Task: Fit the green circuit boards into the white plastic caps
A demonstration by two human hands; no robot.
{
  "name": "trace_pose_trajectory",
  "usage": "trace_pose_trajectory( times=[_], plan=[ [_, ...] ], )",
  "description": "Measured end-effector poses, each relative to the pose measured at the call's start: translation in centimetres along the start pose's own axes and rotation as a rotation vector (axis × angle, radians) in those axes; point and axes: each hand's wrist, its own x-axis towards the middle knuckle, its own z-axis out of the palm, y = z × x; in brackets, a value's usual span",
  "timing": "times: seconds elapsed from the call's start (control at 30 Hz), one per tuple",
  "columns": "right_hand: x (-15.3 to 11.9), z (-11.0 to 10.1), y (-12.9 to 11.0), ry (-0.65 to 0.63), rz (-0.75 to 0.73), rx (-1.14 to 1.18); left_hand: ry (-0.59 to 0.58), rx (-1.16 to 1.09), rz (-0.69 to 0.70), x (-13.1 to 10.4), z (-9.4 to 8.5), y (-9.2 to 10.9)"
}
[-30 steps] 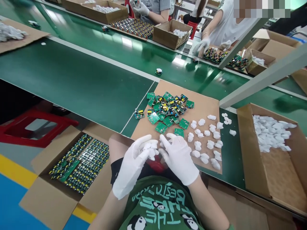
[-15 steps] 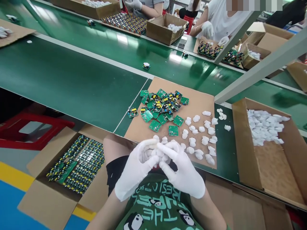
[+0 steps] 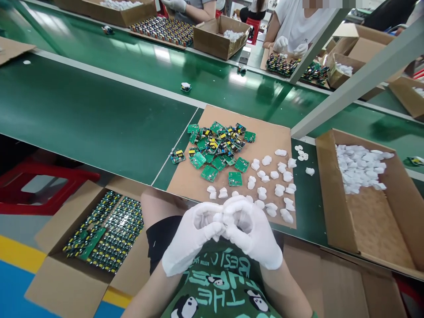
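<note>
My left hand and my right hand, both in white gloves, meet at the fingertips above my lap, by the table's front edge. Pinched between them is a small white piece, partly covered by the fingers. Beyond the hands lies a brown cardboard sheet. A heap of green circuit boards with yellow and black parts covers its back left. Many white crumpled pieces are spread over its right and front.
An open carton with white pieces stands at the right. Below left, another carton holds rows of boards. A green conveyor carries a few boards. Gloved people work across it, and a grey post slants over the right side.
My hands have closed in, fingertips now together around the white piece. The whole view has shifted slightly, and a board now shows on the conveyor at the far right.
</note>
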Motion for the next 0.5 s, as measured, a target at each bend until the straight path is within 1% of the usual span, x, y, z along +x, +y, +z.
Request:
trace_pose_trajectory(
  times=[0.07,0.1,0.17,0.2,0.27,0.33,0.4,0.5],
  plan=[
    [0.0,-0.4,-0.1,0.003,0.121,0.161,-0.003,-0.08,0.021,-0.1,-0.1,-0.1],
    [-0.1,-0.7,-0.2,0.017,0.171,0.219,0.014,-0.117,0.044,-0.2,-0.2,0.0],
    [-0.3,-1.6,-0.2,0.101,0.205,0.288,0.085,-0.125,0.101,-0.3,-0.5,0.4],
    [-0.5,-2.2,-0.3,0.164,0.188,0.298,0.135,-0.09,0.126,-0.3,-0.8,0.6],
    [-0.9,-3.4,-0.4,0.302,0.13,0.289,0.241,0.023,0.163,-0.1,-1.3,0.9],
    [-1.4,-4.6,-0.4,0.394,0.069,0.26,0.337,0.116,0.178,0.1,-1.9,1.0],
    [-1.9,-5.5,-0.3,0.434,0.055,0.196,0.416,0.165,0.19,0.3,-2.3,0.8],
    [-2.6,-5.8,0.1,0.488,0.083,0.035,0.491,0.234,0.171,0.5,-2.7,0.4]
  ],
)
